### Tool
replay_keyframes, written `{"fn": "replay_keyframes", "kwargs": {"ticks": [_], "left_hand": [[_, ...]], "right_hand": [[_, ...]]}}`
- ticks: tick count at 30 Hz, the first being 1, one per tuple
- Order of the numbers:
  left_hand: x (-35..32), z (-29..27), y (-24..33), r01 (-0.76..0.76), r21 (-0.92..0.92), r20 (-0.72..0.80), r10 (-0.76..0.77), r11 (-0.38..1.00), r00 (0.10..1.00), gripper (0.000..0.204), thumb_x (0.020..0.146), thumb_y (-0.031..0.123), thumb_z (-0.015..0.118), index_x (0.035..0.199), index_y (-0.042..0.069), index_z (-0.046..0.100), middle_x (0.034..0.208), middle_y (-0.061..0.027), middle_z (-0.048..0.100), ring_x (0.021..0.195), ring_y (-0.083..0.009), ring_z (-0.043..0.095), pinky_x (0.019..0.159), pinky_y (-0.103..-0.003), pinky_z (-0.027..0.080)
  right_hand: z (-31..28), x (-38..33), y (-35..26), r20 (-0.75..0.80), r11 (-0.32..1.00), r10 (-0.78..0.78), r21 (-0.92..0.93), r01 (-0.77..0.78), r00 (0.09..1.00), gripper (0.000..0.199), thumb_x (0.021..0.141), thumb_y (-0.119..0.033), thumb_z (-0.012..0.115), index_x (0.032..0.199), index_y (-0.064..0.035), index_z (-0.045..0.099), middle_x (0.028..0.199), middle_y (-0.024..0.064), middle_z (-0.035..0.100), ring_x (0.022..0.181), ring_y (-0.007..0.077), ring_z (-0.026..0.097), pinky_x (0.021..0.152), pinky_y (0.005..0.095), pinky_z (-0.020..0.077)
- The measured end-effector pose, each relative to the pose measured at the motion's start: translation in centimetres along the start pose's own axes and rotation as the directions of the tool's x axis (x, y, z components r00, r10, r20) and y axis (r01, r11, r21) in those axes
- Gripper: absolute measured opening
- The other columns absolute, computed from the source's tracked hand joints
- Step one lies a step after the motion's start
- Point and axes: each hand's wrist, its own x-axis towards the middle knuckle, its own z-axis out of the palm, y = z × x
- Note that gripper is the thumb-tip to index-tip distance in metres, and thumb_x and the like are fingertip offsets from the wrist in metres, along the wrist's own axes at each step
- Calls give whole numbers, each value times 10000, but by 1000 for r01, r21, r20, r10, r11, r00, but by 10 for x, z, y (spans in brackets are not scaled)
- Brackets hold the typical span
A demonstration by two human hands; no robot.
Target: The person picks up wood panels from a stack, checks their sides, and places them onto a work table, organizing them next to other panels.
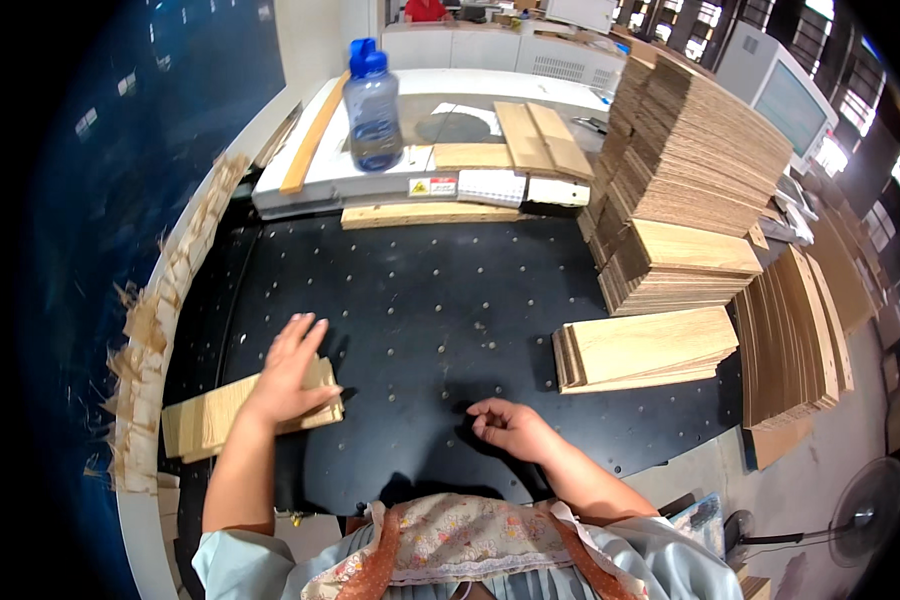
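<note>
My left hand lies flat, fingers spread, on a small stack of light wooden boards at the left of the black perforated table. My right hand rests on the black surface near the front edge, fingers curled loosely, holding nothing. To the right of it lies a low stack of wooden veneer sheets, apart from both hands.
Tall stacks of cardboard-coloured sheets stand at the right, more lean on edge. A blue-capped water bottle stands on the white machine behind the table. Wood offcuts line the left rim. A fan sits on the floor.
</note>
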Motion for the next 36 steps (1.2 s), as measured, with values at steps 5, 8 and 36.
{"fn": "replay_keyframes", "kwargs": {"ticks": [5,8,36], "left_hand": [[120,56,20,207,6,91,-206,978,974,901,712,374,739,1420,47,286,1457,-241,251,1360,-383,226,1104,-414,236],[181,81,-15,449,-40,-61,-451,892,890,925,725,397,716,1418,-3,251,1443,-249,273,1358,-372,232,1100,-394,250],[297,134,55,491,191,-39,-493,850,869,895,719,533,664,1404,83,303,1461,-200,257,1341,-335,266,1036,-548,265]], "right_hand": [[-2,5,19,-18,900,-281,-351,257,960,287,826,-93,625,1105,-54,576,826,94,614,754,232,607,695,303,486],[-6,4,19,-4,871,-334,-383,307,943,259,835,-120,603,1089,-73,587,850,100,619,743,262,615,663,329,496],[-29,7,15,301,900,-169,-341,271,939,378,881,-228,531,1234,-92,511,1065,125,584,976,306,596,801,377,502]]}}
